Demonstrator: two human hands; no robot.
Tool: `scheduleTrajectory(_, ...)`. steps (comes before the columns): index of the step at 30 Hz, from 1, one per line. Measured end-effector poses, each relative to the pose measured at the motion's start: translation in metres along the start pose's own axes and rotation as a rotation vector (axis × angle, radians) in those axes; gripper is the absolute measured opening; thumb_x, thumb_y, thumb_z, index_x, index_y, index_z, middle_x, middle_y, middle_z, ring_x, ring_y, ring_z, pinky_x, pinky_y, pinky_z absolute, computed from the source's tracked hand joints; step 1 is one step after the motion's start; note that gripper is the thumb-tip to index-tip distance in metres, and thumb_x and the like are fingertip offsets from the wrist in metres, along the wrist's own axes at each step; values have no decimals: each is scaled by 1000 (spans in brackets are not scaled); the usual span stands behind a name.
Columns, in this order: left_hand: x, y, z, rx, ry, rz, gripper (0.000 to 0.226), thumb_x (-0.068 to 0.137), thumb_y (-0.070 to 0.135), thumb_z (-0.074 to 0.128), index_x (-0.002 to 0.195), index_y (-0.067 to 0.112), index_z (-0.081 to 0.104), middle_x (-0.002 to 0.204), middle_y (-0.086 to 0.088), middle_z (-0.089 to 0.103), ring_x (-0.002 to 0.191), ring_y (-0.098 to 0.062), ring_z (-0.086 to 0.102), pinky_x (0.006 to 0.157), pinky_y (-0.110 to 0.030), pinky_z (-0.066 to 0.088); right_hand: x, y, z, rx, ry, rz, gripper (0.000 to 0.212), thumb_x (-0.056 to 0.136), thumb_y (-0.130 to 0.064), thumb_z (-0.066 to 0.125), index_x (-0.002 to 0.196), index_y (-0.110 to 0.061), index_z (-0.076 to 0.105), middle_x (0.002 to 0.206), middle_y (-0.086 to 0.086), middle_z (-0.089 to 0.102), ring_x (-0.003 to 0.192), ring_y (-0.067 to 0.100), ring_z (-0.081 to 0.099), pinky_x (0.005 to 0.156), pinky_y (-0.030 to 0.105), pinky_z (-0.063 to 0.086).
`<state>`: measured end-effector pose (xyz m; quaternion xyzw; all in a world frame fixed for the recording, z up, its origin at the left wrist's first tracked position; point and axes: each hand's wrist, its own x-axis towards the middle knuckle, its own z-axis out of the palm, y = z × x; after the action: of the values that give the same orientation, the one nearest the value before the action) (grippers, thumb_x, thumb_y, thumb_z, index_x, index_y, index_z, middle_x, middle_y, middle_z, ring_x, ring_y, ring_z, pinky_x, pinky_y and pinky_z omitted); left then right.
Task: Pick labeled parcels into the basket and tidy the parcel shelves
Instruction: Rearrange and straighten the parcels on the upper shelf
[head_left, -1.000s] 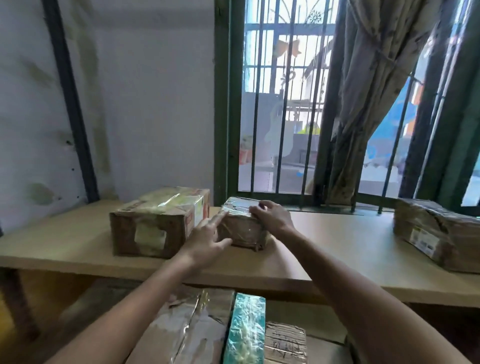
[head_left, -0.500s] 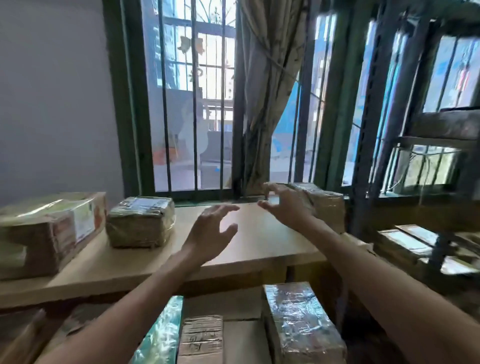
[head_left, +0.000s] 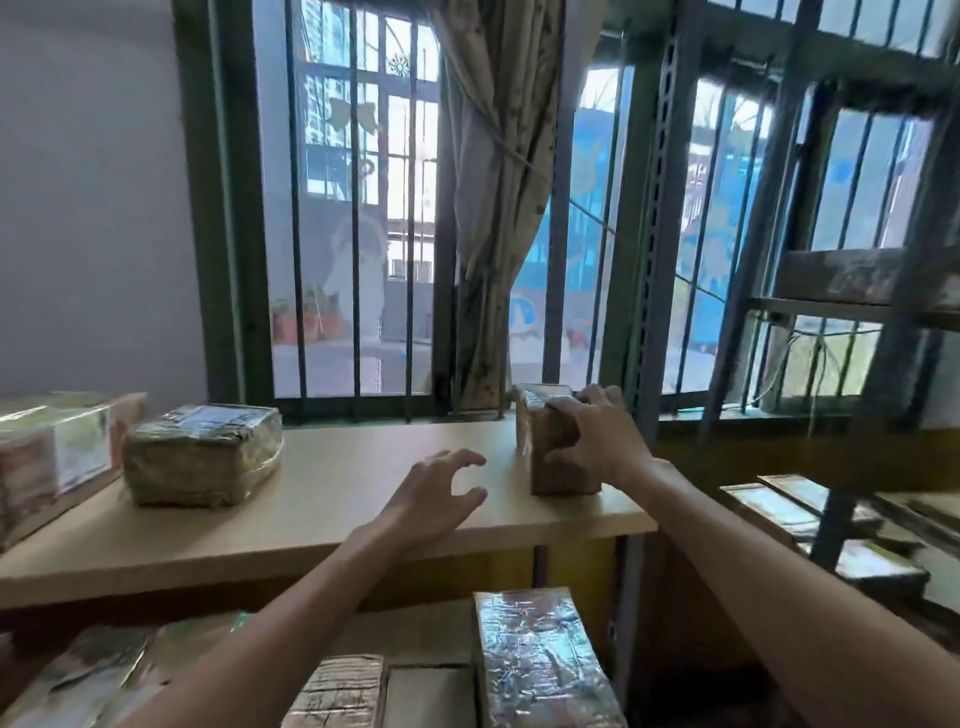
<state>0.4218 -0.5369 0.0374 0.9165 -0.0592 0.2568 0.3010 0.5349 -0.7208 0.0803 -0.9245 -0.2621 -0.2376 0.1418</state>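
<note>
At the right end of the wooden shelf (head_left: 332, 499), by the barred window, a hand holds a small parcel.

Head view: the right hand (head_left: 597, 441) reaches forward, fingers curled over the top of the brown parcel (head_left: 550, 462) and thumb pressed to its near face. The parcel stands upright on the shelf. The left hand (head_left: 436, 499) hovers just left of it, fingers apart and loosely bent, holding nothing. Further left lie a wrapped parcel (head_left: 202, 454) and a larger box (head_left: 57, 452), each with a pale label too blurred to read.
</note>
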Motion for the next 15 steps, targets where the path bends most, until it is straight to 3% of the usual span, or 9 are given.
scheduleTrajectory(3, 1, -6, 0, 14, 16, -42, 41, 87, 23, 59, 127, 19, 49, 131, -4, 53, 118, -17, 50, 92, -22, 40, 1, -10, 3, 148, 10, -90, 63, 74, -27, 75, 132, -26, 50, 129, 5, 38, 123, 26, 27, 105, 45, 36)
scheduleTrajectory(8, 1, -18, -1, 48, 11, -80, 53, 83, 19, 65, 131, 24, 43, 133, -5, 51, 119, -17, 49, 89, -22, 41, 3, -29, 13, 265, -73, -230, 62, 80, -13, 69, 135, -26, 45, 152, 6, 15, 139, 32, 18, 109, 51, 35)
scheduleTrajectory(11, -1, -29, -8, 113, 53, -56, 72, 77, 20, 71, 138, 25, 33, 138, -7, 47, 122, -20, 46, 91, -24, 40, 5, -47, 9, 388, -13, -286, 57, 82, -21, 68, 134, -25, 45, 144, 7, 32, 129, 29, 37, 104, 42, 41)
scheduleTrajectory(13, -2, -34, -18, 176, 126, 32, 90, 70, 22, 77, 142, 25, 24, 142, -9, 43, 122, -24, 44, 90, -24, 38, 11, -62, -2, 549, 58, -264, 56, 81, -32, 69, 132, -25, 46, 131, 7, 46, 117, 24, 47, 97, 34, 42)
scheduleTrajectory(15, -2, -39, -27, 212, 245, 144, 100, 63, 25, 83, 141, 26, 21, 140, -9, 44, 119, -22, 45, 86, -18, 35, 20, -75, -18, 741, 24, -202, 53, 81, -41, 66, 128, -27, 46, 122, 3, 53, 106, 21, 54, 88, 34, 49)
